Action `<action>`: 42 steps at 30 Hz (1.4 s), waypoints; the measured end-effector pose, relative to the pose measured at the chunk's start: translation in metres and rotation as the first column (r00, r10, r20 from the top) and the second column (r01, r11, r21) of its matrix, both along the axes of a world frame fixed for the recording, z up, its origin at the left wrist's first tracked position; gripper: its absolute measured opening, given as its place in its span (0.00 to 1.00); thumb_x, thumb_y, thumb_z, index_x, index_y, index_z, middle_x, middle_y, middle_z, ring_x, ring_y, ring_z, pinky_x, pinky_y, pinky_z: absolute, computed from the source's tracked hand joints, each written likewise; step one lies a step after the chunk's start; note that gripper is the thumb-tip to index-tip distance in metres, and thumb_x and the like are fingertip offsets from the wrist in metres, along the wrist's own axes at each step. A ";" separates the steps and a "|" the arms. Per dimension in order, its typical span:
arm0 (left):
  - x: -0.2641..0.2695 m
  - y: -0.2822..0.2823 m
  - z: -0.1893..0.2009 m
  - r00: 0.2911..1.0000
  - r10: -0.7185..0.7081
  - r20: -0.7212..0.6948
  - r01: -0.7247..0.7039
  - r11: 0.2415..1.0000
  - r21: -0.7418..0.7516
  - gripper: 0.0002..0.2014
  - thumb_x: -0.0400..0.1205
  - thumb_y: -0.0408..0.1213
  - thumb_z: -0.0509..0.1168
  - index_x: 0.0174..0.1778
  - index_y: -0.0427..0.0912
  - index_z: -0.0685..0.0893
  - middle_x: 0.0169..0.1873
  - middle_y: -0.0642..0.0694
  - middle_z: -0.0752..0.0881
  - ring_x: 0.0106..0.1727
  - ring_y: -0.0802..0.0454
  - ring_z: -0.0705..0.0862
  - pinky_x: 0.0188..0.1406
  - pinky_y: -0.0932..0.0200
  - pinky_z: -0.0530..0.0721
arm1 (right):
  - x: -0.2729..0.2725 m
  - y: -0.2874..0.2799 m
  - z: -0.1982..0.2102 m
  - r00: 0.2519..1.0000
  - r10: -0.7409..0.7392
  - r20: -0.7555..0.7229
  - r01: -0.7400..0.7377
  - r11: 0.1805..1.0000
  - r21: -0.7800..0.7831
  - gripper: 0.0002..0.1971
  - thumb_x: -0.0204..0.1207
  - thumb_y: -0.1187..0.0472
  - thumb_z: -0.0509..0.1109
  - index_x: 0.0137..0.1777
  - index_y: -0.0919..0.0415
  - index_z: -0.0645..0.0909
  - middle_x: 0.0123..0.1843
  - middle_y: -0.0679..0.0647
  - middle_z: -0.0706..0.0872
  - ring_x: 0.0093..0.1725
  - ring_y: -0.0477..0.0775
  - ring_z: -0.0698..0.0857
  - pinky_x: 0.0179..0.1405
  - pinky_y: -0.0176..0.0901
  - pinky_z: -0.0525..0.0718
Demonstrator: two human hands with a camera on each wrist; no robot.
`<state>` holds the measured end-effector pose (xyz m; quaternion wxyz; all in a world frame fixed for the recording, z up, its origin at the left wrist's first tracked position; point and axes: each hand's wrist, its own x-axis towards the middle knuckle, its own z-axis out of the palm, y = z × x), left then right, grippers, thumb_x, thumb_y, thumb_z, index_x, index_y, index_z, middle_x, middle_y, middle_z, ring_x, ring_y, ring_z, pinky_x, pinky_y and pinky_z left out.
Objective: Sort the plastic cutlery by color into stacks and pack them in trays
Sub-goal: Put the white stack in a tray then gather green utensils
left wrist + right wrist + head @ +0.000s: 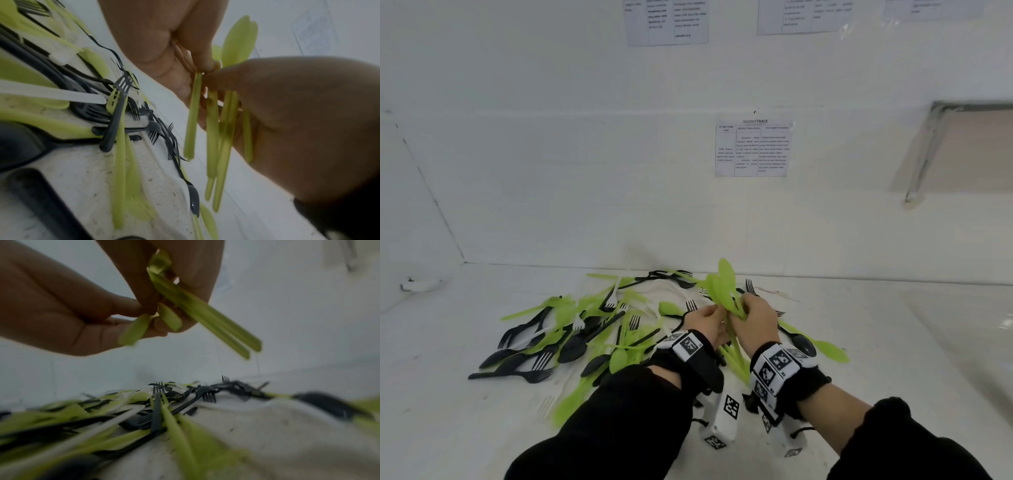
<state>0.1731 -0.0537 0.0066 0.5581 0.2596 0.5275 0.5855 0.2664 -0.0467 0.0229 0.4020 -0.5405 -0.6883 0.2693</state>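
Green spoons (726, 291), a small bundle, are held upright above the middle of the tabletop (893, 342), pinched between the fingers of the left hand (707, 323) and right hand (756, 317). Mixed cutlery (571, 335) in green, black and white is left unsorted toward the left edge; no trays are seen. Handle ends are shown uneven only in the wrist views.

The worktop (893, 342) is left bare at the right; the left is blocked by the scattered cutlery pile (571, 339).
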 end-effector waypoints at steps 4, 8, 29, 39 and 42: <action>-0.009 0.000 0.000 0.999 -0.010 0.052 0.010 1.000 0.009 0.08 0.86 0.27 0.56 0.48 0.33 0.81 0.37 0.38 0.84 0.29 0.51 0.86 0.27 0.59 0.87 | -0.006 -0.005 -0.004 0.982 0.111 0.152 -0.122 0.990 0.063 0.03 0.74 0.68 0.66 0.41 0.63 0.81 0.43 0.60 0.81 0.43 0.50 0.70 0.38 0.34 0.59; -0.019 -0.005 -0.001 0.999 -0.018 0.034 0.018 1.000 -0.002 0.06 0.84 0.27 0.59 0.46 0.35 0.81 0.37 0.38 0.85 0.33 0.49 0.86 0.29 0.59 0.87 | -0.011 -0.011 -0.005 0.996 0.081 0.043 -0.082 0.996 0.019 0.16 0.71 0.67 0.70 0.27 0.52 0.70 0.28 0.45 0.74 0.30 0.47 0.70 0.31 0.28 0.69; -0.051 -0.031 -0.002 0.985 -0.106 0.135 0.099 0.993 0.056 0.08 0.83 0.34 0.62 0.44 0.32 0.82 0.30 0.44 0.90 0.30 0.53 0.90 0.32 0.59 0.89 | -0.032 -0.011 -0.015 0.962 0.121 -0.246 -0.198 0.928 -0.314 0.03 0.76 0.61 0.71 0.42 0.54 0.81 0.27 0.45 0.78 0.19 0.35 0.75 0.23 0.29 0.70; -0.055 -0.026 -0.003 0.975 -0.079 0.207 0.071 0.996 0.048 0.08 0.82 0.32 0.64 0.51 0.28 0.80 0.30 0.42 0.90 0.29 0.52 0.90 0.30 0.58 0.89 | -0.035 -0.007 -0.013 0.981 0.135 -0.140 -0.172 0.941 -0.291 0.05 0.76 0.56 0.71 0.47 0.58 0.81 0.30 0.45 0.79 0.27 0.41 0.77 0.23 0.28 0.73; -0.052 -0.020 0.000 0.979 -0.044 0.197 0.040 0.999 0.026 0.05 0.80 0.28 0.66 0.48 0.29 0.79 0.24 0.43 0.88 0.24 0.52 0.88 0.23 0.58 0.87 | -0.036 -0.005 -0.005 0.989 0.144 0.030 -0.131 0.954 -0.270 0.09 0.78 0.55 0.63 0.45 0.60 0.78 0.35 0.50 0.79 0.38 0.52 0.78 0.34 0.38 0.74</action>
